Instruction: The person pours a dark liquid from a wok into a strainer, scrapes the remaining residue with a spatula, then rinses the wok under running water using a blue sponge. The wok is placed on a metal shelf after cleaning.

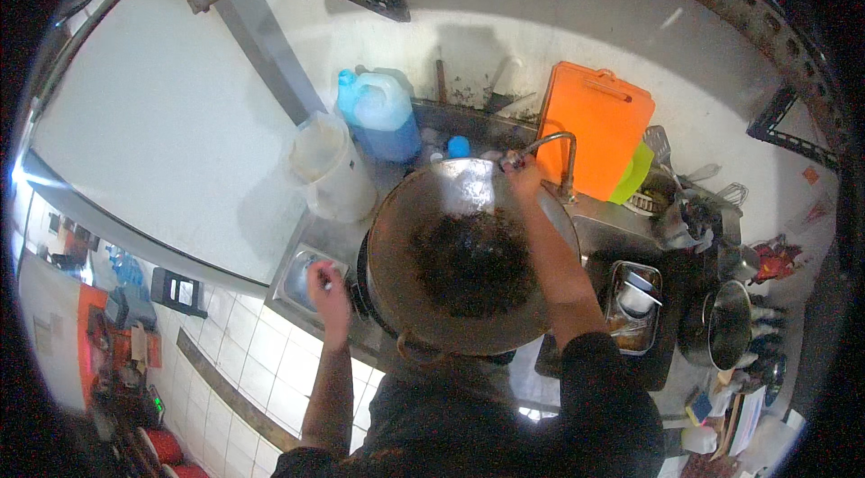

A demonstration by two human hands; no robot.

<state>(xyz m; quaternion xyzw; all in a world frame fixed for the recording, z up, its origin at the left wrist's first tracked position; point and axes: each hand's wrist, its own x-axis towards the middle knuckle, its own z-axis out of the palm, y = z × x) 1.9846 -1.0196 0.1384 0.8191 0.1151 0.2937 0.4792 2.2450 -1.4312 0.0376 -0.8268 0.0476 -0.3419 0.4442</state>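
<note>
A large wok [405, 255] with a blackened middle sits in front of me, a ring handle [409, 349] on its near rim. My right hand [524, 174] reaches across it and grips the end of a metal faucet spout [566, 135] at the far rim. To the left of the wok, my left hand [329, 292] is raised with curled fingers. A small whitish spot shows by its fingertips, and whether it holds something is unclear. Below and behind that hand lies a small metal tray [295, 278] on the steel counter's left end.
Behind stand a white pitcher [341, 174], a jug of blue liquid [385, 123] and a blue cap [458, 147]. An orange cutting board [595, 126] leans on the wall. At right are a metal tray with bowls [634, 306] and a deep pot [726, 326].
</note>
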